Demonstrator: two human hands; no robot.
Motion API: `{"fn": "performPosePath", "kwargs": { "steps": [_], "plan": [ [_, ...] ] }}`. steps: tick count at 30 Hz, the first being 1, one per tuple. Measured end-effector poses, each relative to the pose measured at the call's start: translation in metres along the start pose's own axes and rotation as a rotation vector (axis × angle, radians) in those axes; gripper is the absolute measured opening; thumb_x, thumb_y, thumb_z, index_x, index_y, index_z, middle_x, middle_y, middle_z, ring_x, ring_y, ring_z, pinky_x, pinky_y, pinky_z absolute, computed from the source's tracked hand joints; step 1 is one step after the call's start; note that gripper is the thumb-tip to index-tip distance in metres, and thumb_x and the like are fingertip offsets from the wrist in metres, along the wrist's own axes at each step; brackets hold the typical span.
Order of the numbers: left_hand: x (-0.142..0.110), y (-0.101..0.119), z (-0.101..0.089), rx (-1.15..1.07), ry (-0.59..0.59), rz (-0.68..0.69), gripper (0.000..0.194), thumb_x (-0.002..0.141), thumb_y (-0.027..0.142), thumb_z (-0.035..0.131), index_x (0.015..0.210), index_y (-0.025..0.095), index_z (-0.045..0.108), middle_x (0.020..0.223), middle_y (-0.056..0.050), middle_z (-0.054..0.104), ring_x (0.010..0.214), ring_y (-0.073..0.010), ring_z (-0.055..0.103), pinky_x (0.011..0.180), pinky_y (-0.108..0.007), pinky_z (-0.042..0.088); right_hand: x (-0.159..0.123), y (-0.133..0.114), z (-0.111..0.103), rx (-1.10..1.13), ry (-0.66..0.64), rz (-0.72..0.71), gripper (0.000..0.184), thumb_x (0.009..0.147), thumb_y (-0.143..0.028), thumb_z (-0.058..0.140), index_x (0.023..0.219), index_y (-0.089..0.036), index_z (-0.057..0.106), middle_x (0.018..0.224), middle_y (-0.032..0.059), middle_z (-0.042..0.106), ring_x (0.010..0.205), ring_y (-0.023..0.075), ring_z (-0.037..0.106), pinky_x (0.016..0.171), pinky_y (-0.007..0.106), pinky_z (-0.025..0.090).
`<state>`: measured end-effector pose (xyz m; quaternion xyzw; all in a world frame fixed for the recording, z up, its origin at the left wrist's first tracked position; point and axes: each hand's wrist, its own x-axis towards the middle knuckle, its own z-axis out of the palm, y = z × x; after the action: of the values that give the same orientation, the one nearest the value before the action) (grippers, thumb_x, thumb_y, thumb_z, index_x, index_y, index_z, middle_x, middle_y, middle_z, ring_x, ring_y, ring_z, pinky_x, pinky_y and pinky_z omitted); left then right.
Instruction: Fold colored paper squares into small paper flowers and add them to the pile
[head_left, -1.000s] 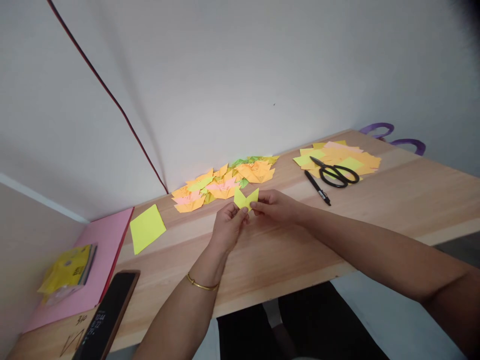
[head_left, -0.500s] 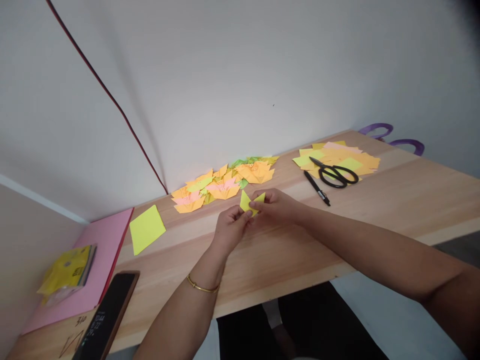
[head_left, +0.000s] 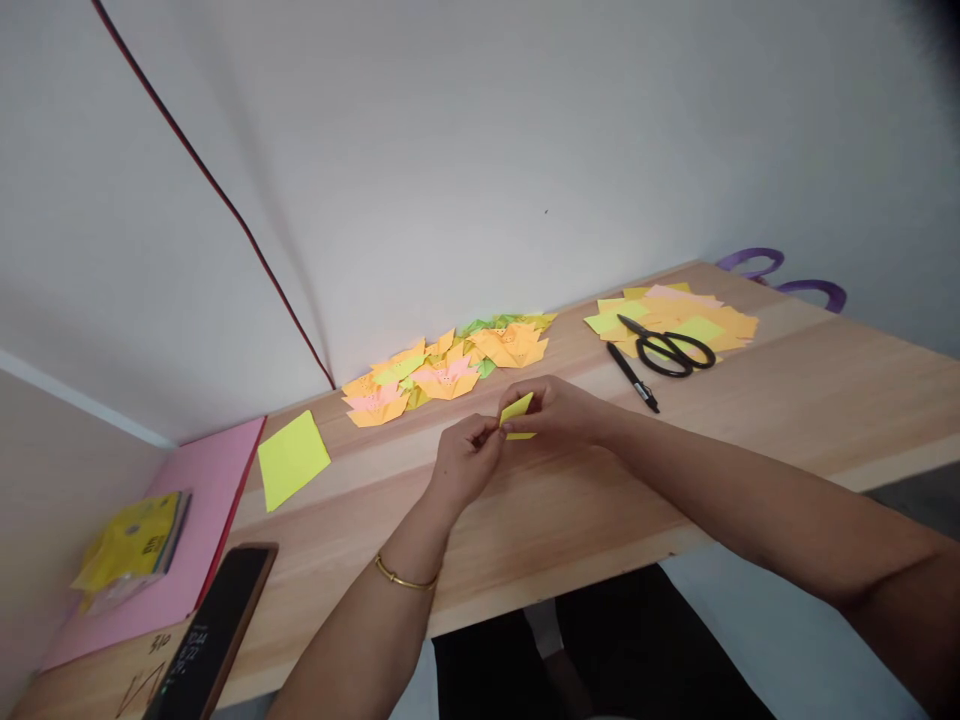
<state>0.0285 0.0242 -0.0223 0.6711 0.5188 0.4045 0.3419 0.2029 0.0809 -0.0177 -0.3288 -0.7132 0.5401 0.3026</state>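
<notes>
head view: the small folded yellow paper [head_left: 518, 406] is between your two hands, above the middle of the table [head_left: 570, 510]. your left hand [head_left: 466, 460] has thumb and fingers drawn together at its left edge, though the exact contact is hidden. your right hand [head_left: 555, 408] pinches it, thumb on the near side and fingers mostly behind. it should feel almost weightless, thin and bendy, a little stiffer along the folds, and easy to crumple or tear. take it lightly by the folded edges, with your fingertips, clear of the points.

nothing stands between your hands and the paper. at the near left lies a phone [head_left: 210, 630], then a yellow packet [head_left: 131, 545] on a pink board [head_left: 202, 505], and yellow sheets [head_left: 294, 462] just beyond. further right lies a pen [head_left: 634, 378], beside scissors [head_left: 666, 339] resting on a pile of loose paper [head_left: 733, 328]; mind the blades if you reach there. past your hands, folded paper shapes [head_left: 510, 345] lie along the wall [head_left: 450, 150].
</notes>
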Motion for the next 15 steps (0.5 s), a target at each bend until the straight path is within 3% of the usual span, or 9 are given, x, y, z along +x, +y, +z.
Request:
{"fn": "performPosePath", "kwargs": {
  "steps": [6, 11, 15],
  "plan": [
    [0.001, 0.002, -0.004, 0.037, -0.050, 0.026, 0.017, 0.078, 0.029, 0.053, 0.076, 0.019, 0.066, 0.067, -0.001, 0.060, 0.063, -0.0139, 0.050, 0.060, -0.024, 0.037, -0.005, -0.011, 0.003, -0.066, 0.051, -0.064, 0.026, 0.074, -0.042, 0.061, 0.074, -0.016, 0.063, 0.073, 0.0016, 0.060, 0.068, 0.0128, 0.052, 0.061, 0.024, 0.039],
    [0.001, 0.001, -0.005, 0.039, -0.065, -0.010, 0.017, 0.078, 0.031, 0.053, 0.073, 0.018, 0.062, 0.060, 0.001, 0.054, 0.057, -0.0119, 0.045, 0.056, -0.023, 0.034, -0.005, -0.012, 0.002, 0.018, 0.056, 0.060, 0.037, 0.078, -0.051, 0.054, 0.073, -0.015, 0.064, 0.064, 0.0006, 0.055, 0.059, 0.0105, 0.047, 0.055, 0.024, 0.037],
    [0.000, -0.002, -0.004, -0.032, -0.020, -0.085, 0.020, 0.077, 0.035, 0.055, 0.070, 0.018, 0.059, 0.057, 0.002, 0.053, 0.054, -0.0112, 0.044, 0.053, -0.023, 0.032, -0.002, -0.006, -0.004, 0.126, 0.062, 0.124, 0.041, 0.078, -0.055, 0.051, 0.084, -0.017, 0.064, 0.072, 0.0023, 0.059, 0.065, 0.0124, 0.053, 0.057, 0.024, 0.040]
  ]
}}
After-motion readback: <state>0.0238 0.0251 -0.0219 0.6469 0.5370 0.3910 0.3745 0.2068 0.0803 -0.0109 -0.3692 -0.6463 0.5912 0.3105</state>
